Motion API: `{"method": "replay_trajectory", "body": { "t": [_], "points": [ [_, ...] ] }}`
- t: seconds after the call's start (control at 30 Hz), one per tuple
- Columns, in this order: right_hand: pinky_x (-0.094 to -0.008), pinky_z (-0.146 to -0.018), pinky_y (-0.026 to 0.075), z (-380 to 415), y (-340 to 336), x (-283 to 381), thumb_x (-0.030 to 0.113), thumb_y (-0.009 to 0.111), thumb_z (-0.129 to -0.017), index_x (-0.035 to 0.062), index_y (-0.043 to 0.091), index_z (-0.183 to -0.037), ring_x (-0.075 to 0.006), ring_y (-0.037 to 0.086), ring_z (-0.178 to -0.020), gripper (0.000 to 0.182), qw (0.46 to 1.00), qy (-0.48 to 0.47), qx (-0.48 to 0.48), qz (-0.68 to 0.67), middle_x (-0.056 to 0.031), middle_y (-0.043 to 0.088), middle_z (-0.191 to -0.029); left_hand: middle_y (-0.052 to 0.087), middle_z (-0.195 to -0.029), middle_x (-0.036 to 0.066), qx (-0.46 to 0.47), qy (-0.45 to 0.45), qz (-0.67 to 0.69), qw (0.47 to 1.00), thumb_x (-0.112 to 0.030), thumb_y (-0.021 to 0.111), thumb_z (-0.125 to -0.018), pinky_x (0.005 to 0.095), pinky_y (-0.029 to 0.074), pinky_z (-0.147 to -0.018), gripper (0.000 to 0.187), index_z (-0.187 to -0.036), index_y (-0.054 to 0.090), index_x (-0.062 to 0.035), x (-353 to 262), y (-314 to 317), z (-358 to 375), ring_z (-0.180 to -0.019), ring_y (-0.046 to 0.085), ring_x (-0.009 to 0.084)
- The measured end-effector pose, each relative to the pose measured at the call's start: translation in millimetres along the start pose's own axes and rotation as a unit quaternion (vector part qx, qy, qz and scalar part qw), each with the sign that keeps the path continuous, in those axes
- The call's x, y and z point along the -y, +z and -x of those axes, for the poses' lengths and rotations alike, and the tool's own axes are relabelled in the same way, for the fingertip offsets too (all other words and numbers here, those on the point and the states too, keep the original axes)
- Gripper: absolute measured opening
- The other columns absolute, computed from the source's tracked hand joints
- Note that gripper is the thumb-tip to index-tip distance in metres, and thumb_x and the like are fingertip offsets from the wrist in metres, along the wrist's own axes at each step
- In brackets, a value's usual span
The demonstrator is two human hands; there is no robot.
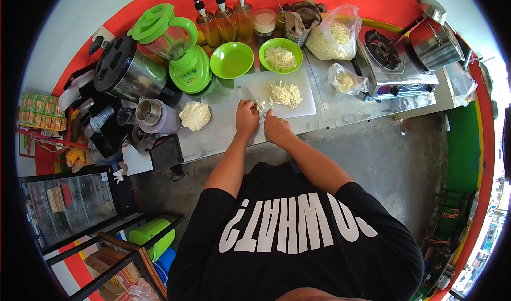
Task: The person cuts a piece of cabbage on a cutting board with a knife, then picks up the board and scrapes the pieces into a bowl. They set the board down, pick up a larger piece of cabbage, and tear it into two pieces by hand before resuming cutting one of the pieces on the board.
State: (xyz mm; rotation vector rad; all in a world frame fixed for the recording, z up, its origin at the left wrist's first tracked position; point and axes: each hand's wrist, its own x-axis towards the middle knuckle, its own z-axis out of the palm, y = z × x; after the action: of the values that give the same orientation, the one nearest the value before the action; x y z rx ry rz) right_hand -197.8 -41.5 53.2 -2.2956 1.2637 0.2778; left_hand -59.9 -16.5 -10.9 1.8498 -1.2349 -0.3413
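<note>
A white cutting board (306,101) lies at the counter's front, bearing a pile of shredded cabbage (286,95). My right hand (278,129) is closed round the handle of a knife (259,106), whose blade points away from me over the board's left part. Close beside the blade is my left hand (247,120), its fingers curled together; whether they pinch anything is hidden. A few shreds sit near the blade. To the left, a pale piece of cabbage (195,115) rests on the metal counter. Behind the board, a green plate (294,44) holds more shreds.
A second green plate (231,60), a green blender (190,69) and several pump bottles (224,18) stand at the back. Bags of shredded cabbage (334,37) and a gas stove (399,61) with a pot (436,44) are on the right. A grinder jar (157,117) stands left.
</note>
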Motion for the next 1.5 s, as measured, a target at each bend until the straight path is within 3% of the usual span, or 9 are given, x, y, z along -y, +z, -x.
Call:
{"method": "replay_trajectory", "body": {
  "t": [0.6,0.87,0.97,1.13,1.3,1.5],
  "points": [
    [-0.0491,-0.081,0.059,12,12,-3,0.006,0.056,-0.093,-0.0027,0.045,-0.113,-0.0416,0.073,-0.095,0.025,1.0,0.021,0.006,0.007,-0.0283,0.072,-0.099,0.062,-0.095,0.017,-0.022,0.001,0.01,1.0,0.004,0.065,-0.08,0.0429,0.054,-0.076,0.011,-0.09,0.063,0.0001,0,3,1,-0.086,0.066,0.0365],
    [-0.0482,-0.078,0.06,10,6,0,0.01,0.047,-0.099,-0.0033,0.045,-0.118,-0.0405,0.074,-0.09,0.024,1.0,0.011,-0.001,0.019,-0.0261,0.073,-0.094,0.063,-0.095,0.016,-0.014,-0.011,0.04,0.999,0.003,0.064,-0.081,0.0448,0.054,-0.076,0.006,-0.086,0.064,-0.0007,-6,-1,0,-0.083,0.065,0.0363],
    [-0.0477,-0.077,0.06,13,19,-1,0.009,0.051,-0.097,-0.0023,0.045,-0.116,-0.0404,0.074,-0.09,0.023,0.999,0.031,-0.022,-0.002,-0.0263,0.073,-0.095,0.065,-0.097,0.013,0.002,-0.03,-0.079,0.996,-0.002,0.064,-0.083,0.0445,0.054,-0.077,0.006,-0.088,0.069,-0.0027,-16,-4,1,-0.089,0.065,0.0331],
    [-0.0476,-0.077,0.06,4,12,-2,0.008,0.053,-0.096,-0.003,0.045,-0.117,-0.04,0.074,-0.09,0.025,1.0,0.009,-0.027,0.007,-0.026,0.073,-0.095,0.068,-0.101,0.012,0.008,0.012,-0.101,0.995,-0.007,0.069,-0.082,0.0428,0.05,-0.087,0.014,-0.095,0.074,-0.0034,-9,-7,8,-0.099,0.06,0.0353],
    [-0.0473,-0.078,0.06,13,9,2,0.008,0.052,-0.096,-0.0032,0.045,-0.118,-0.0395,0.074,-0.09,0.025,1.0,0.013,-0.001,0.005,-0.0256,0.073,-0.096,0.068,-0.099,0.013,-0.015,0.04,-0.065,0.997,-0.008,0.069,-0.084,0.0433,0.049,-0.086,0.013,-0.094,0.075,-0.0028,-2,-8,15,-0.094,0.06,0.0369],
    [-0.0454,-0.079,0.06,5,15,7,0.007,0.057,-0.094,-0.0082,0.041,-0.13,-0.0381,0.074,-0.092,0.042,0.999,0.032,-0.023,0.001,-0.0258,0.073,-0.098,0.068,-0.097,0.014,-0.038,0.034,-0.038,0.998,-0.007,0.069,-0.084,0.0433,0.048,-0.084,0.011,-0.093,0.074,-0.0024,-4,-7,18,-0.093,0.06,0.0367]
  ]
}}
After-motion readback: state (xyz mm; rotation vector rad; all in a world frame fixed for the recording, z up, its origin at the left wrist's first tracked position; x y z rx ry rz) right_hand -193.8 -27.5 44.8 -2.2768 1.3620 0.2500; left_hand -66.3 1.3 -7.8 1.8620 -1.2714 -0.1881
